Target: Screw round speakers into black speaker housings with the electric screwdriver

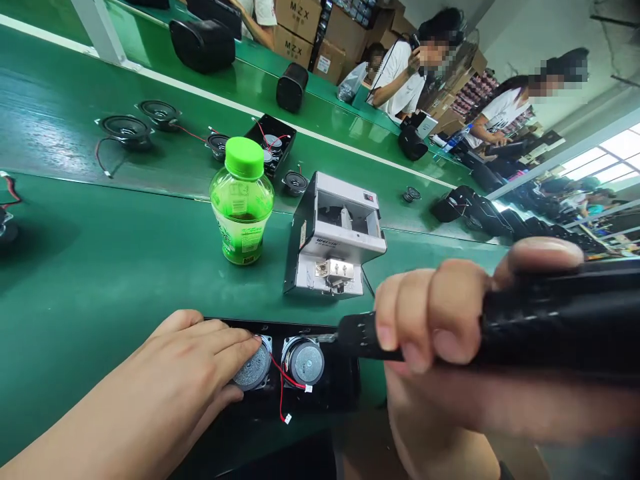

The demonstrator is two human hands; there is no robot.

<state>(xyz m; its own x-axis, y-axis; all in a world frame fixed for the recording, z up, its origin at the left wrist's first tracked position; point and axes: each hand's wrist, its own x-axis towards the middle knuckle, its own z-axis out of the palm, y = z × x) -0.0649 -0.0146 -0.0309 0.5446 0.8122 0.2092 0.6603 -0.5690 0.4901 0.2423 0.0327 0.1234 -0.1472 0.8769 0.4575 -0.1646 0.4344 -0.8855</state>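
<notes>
A long black panel [340, 387] lies near the bench's front edge, with two round loudspeakers set face down in it. My left hand [193, 360] covers the panel's left end, its forefinger and thumb around the left loudspeaker [254, 367]. Beside that, the right loudspeaker [306, 363] shows its grey magnet. Red and black leads with white plugs [309, 388] trail from the pair. Wrapped in my right hand [440, 313] is a black electric screwdriver [550, 320], blurred and close to the camera. Its bit points left at the right loudspeaker's upper right corner.
Behind the panel stand a green-capped bottle [243, 223] and a white-and-black screw feeder [335, 240]. Loose loudspeakers [125, 130] and a black box [277, 140] sit on the green strip beyond. Several co-workers [400, 77] work across the bench.
</notes>
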